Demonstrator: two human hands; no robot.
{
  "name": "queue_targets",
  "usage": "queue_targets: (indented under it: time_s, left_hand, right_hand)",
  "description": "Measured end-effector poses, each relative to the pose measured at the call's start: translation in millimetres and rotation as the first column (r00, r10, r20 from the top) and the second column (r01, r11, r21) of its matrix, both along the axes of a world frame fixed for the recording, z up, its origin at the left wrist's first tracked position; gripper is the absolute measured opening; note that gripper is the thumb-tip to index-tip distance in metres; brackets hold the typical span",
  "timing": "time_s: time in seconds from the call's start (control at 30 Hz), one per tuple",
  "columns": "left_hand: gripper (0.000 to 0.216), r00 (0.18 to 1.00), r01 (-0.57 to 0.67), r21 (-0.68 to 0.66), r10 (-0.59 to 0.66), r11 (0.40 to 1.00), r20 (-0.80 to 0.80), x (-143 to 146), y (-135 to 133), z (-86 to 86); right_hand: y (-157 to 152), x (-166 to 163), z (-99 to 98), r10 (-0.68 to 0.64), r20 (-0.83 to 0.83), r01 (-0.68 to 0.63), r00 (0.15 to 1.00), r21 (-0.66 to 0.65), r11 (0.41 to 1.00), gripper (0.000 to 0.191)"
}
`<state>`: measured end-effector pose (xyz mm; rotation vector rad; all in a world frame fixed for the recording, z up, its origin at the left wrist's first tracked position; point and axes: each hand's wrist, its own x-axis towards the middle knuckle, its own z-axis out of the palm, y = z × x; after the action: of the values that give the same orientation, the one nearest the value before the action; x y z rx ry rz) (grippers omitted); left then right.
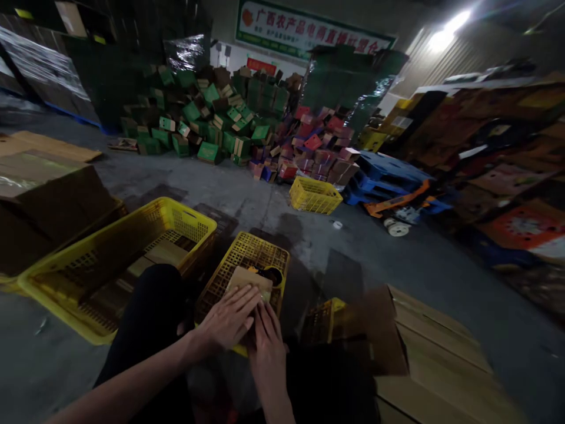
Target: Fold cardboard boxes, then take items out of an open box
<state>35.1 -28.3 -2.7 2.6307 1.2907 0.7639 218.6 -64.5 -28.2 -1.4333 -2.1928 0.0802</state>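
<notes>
A small brown cardboard box (249, 280) lies on an upturned yellow plastic crate (229, 259) between my knees. My left hand (232, 315) rests flat across the box's near part, fingers stretched out. Beside it, my right hand (267, 335) has its fingers extended and touching the box's near right edge. Its thumb is partly hidden. A shiny strip, perhaps clear tape, shows close to my fingertips. Just behind the box on the crate is a round black thing with orange-yellow parts (272, 275), possibly a tape dispenser.
To my left stands a long yellow crate (172, 212) with flat small boxes inside. A large open carton (432, 335) is at my right. Farther off are a yellow crate (315, 195), heaped green boxes (209, 150), blue pallets (388, 168) and an orange pallet jack (397, 203).
</notes>
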Motion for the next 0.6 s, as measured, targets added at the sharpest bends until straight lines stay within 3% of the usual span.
queue_targets:
  time_s: [0.07,0.4,0.6]
  left_hand:
    - [0.059,0.998,0.056,-0.007,-0.056,0.998,-0.014,8.5,-1.2,1.0]
    - [0.054,0.996,0.009,0.033,-0.006,0.999,-0.089,4.6,-1.5,-5.0]
    - [0.055,0.997,0.022,0.022,-0.02,1.0,-0.072,4.8,-3.2,-6.4]
  right_hand:
    - [-1.8,3.6,-1.1,-0.008,-0.014,0.008,1.0,0.011,1.0,0.059]
    - [-19.9,7.1,9.5,-0.014,-0.252,0.031,0.968,0.065,0.997,0.03]
    - [-13.2,10.6,2.0,-0.088,-0.34,0.121,0.936,0.078,0.99,0.032]
